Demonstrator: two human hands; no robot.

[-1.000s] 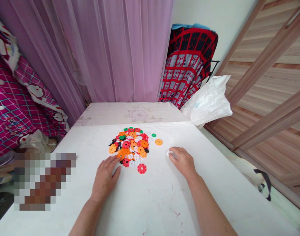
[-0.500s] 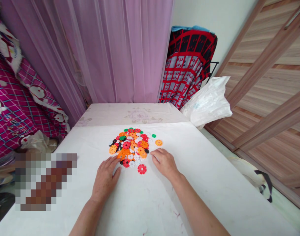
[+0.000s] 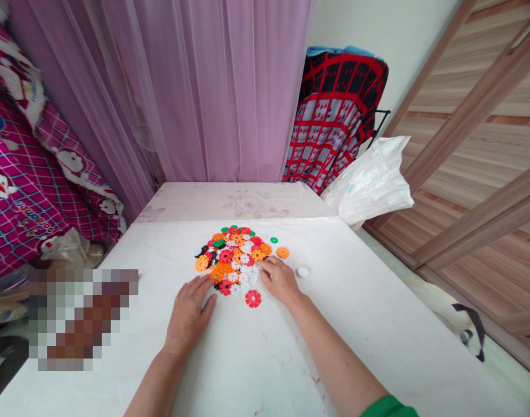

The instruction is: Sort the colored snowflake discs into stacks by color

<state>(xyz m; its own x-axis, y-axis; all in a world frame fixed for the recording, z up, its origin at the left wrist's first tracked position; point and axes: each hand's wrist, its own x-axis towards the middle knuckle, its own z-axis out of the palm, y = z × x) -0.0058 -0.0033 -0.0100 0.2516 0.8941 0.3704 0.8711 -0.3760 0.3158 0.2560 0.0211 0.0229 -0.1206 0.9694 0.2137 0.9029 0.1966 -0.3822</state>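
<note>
A pile of flower-shaped plastic discs (image 3: pixel 236 255) in orange, red, white, green and black lies on the white-covered table. My left hand (image 3: pixel 190 313) rests palm down at the pile's near left edge, fingers stretched out and touching orange discs. My right hand (image 3: pixel 280 281) reaches into the pile's right side, its thumb below the bent fingers with a gap; I see no disc between them. Near the pile lie a single red disc (image 3: pixel 253 299) in front, an orange disc (image 3: pixel 282 252) and a small green disc (image 3: pixel 274 240) to the right. A white disc (image 3: pixel 303 271) sits beyond my right hand.
The white tablecloth (image 3: pixel 369 324) covers the table, with a floral cloth (image 3: pixel 247 200) at its far end. A white plastic bag (image 3: pixel 371 182) stands at the far right edge. A purple curtain (image 3: pixel 221 87) hangs behind; a wooden wardrobe (image 3: pixel 477 145) is on the right.
My right hand has moved left into the pile's edge, and a white disc now shows on the cloth to its right. An orange disc there has shifted. My left hand stays put.
</note>
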